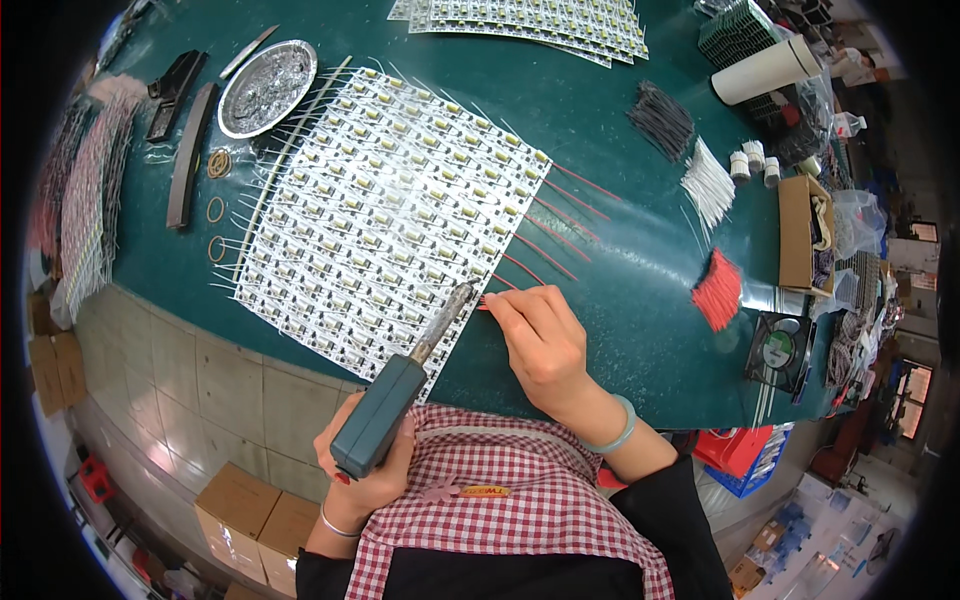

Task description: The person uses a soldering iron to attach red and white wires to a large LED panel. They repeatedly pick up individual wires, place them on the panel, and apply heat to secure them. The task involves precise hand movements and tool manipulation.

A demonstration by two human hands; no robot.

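A white circuit board panel [372, 200] with rows of small components lies at an angle on the green table [590, 350]. My left hand [380, 487] grips the dark green body of a soldering gun [378, 415]. Its metal tip reaches the panel's right edge near the lower corner. Just right of that tip, my right hand [545, 345] pinches a short red wire [484, 304] against the edge. Further up the same edge, several red wires [548, 245] stick out to the right. Thin pale wires [240, 225] project along the panel's left side.
A foil-lined dish [268, 88] stands at the upper left, beside dark bars [190, 160] and rubber bands [218, 163]. Bundles of black wires [660, 120], white wires [708, 188] and red wires [717, 290] lie on the right. Nearby are a cardboard box [797, 235] and a fan [782, 348].
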